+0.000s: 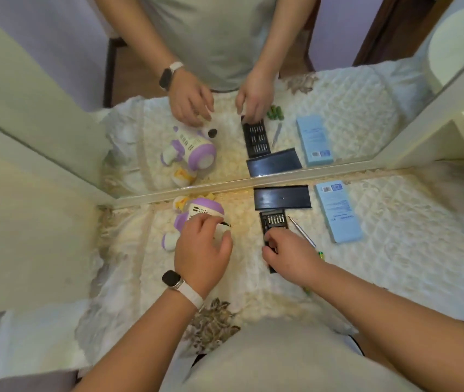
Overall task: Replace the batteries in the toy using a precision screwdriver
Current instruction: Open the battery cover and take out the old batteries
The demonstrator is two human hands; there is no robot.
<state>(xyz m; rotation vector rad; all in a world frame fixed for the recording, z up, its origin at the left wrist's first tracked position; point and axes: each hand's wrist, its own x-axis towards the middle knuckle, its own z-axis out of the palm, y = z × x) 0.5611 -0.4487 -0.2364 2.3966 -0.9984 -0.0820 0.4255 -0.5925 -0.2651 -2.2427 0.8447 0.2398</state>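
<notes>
A purple and white toy [197, 212] lies on its side on a white quilted cloth, close to a mirror. My left hand [201, 250] rests on the toy's near end, fingers curled over its white part. My right hand [289, 251] sits on the black tray of screwdriver bits [273, 220], fingertips pinching at a bit in its near half. The slim silver screwdriver handle [300, 230] lies just right of the tray. Green batteries [321, 254] peek out beside my right wrist.
The tray's black cover [281, 197] lies against the mirror's frame [225, 185]. A light blue box [338, 212] lies to the right. The mirror doubles everything behind. A cream wall panel [27, 222] closes in the left side.
</notes>
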